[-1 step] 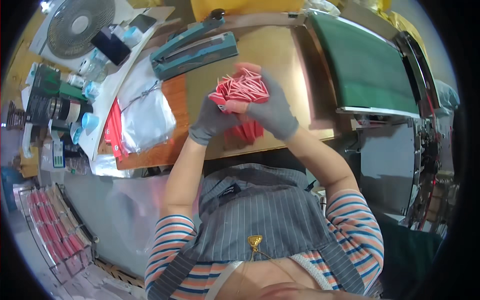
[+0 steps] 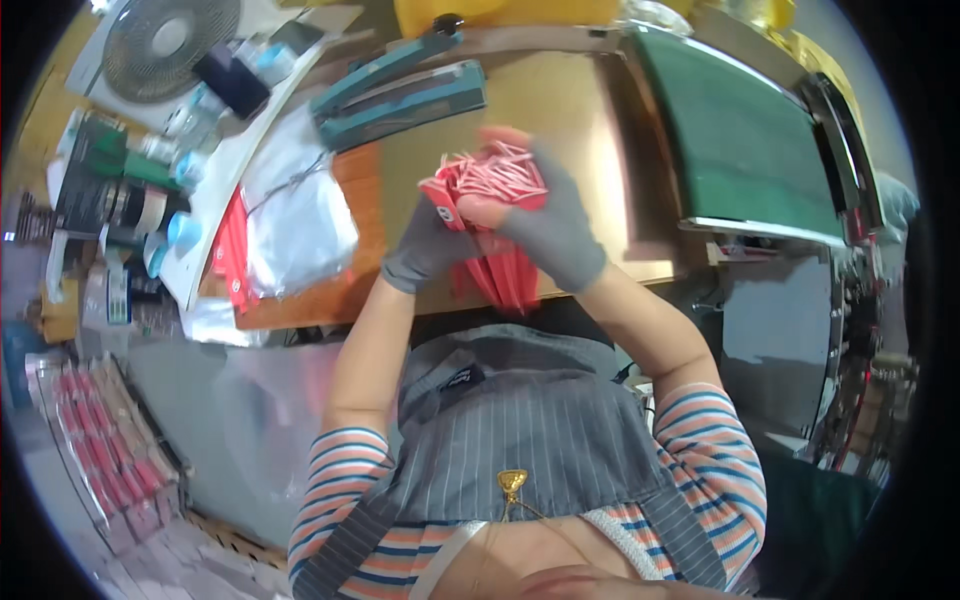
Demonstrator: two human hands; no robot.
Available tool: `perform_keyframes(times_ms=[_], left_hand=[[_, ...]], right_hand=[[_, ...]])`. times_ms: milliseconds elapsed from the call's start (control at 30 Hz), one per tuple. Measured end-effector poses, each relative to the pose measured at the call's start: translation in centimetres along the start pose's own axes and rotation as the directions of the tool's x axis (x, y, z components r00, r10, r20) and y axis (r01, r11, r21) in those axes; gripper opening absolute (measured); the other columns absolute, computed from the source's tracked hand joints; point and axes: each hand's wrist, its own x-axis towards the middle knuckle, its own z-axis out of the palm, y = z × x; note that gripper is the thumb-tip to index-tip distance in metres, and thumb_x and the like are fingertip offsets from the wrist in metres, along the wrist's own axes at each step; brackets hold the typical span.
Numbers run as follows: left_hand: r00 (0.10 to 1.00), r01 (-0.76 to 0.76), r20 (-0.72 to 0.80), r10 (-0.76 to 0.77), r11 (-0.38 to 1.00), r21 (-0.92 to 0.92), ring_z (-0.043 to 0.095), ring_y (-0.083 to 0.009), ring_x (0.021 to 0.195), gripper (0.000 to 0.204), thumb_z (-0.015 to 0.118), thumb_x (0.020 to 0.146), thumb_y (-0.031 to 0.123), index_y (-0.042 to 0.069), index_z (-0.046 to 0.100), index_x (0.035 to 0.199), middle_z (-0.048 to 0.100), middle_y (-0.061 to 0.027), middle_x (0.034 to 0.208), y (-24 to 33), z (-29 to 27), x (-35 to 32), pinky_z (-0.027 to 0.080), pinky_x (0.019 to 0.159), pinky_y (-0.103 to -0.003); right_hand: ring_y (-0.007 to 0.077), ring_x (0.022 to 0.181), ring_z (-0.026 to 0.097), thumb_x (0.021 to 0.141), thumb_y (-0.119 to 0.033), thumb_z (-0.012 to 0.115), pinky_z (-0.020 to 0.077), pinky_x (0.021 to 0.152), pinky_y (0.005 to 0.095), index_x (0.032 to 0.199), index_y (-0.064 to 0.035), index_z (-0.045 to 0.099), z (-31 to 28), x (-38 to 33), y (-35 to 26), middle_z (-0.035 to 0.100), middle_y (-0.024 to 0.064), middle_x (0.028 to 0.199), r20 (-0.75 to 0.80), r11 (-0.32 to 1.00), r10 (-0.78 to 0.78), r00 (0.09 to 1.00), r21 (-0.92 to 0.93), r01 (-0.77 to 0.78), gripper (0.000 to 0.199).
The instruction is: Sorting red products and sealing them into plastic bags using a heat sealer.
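Observation:
A thick bundle of flat red packets with pale edges (image 2: 500, 175) is held above the table between both of my hands. I wear grey gloves that leave the fingertips bare. My left hand (image 2: 428, 245) grips the bundle's left side, its fingers largely hidden behind the red pieces. On the other side, my right hand (image 2: 560, 215) wraps round it, thumb across the near face and fingertips at the far end. Long red lengths (image 2: 505, 280) hang below the hands toward the table's front edge, blurred by motion.
A teal bag sealer (image 2: 400, 105) stands at the back. Clear plastic bags (image 2: 305, 225) lie on the left beside red strips (image 2: 233, 255). A white shelf (image 2: 225, 180) carries a phone (image 2: 232, 80) and bottles. A green conveyor belt (image 2: 740, 140) is at the right.
The red lengths below my hands hang lower and nearer to me. A red piece at my left fingers shows more of its face. The whole view has shifted slightly.

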Motion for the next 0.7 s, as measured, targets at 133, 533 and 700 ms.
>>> perform_keyframes(times_ms=[133,533,700], left_hand=[[0.951,0.305,0.268,-0.152,0.342,-0.889,0.058,-0.0215,0.103,0.059,0.071,0.072,0.029,0.004,0.050,0.121,0.058,-0.0090,0.114,-3.9,3.8,-4.6,0.047,0.091,-0.034],[0.731,0.655,-0.681,-0.032,0.312,0.688,0.060,-0.0301,0.084,0.048,0.078,0.062,0.038,0.004,0.058,0.090,0.061,-0.0131,0.087,-12.0,-17.3,-17.5,0.047,0.071,-0.042],[0.771,0.487,-0.636,-0.026,0.668,0.563,0.057,-0.0279,0.064,0.026,0.055,0.088,0.027,0.003,0.061,0.082,0.061,-0.0133,0.070,-9.5,-18.7,-15.7,0.045,0.062,-0.036]], right_hand=[[0.0175,0.101,0.056,0.077,-0.018,0.062,0.0444,0.090,0.0318,0.125,-0.0012,0.050,0.0,2.6,1.2,0.054,0.0119,0.118,0.334,0.993,-0.105,0.937,-0.020,0.118,0.052],[0.0269,0.084,0.057,0.075,-0.026,0.059,0.0459,0.078,0.0377,0.080,-0.0021,0.057,-0.2,2.1,9.9,0.058,0.0124,0.079,0.537,0.804,0.143,0.831,0.427,-0.414,0.025],[0.0264,0.091,0.058,0.076,-0.024,0.061,0.0504,0.077,0.0398,0.087,-0.0035,0.058,0.1,1.5,9.7,0.059,0.0095,0.082,0.467,0.782,0.307,0.829,0.373,-0.499,0.023]])
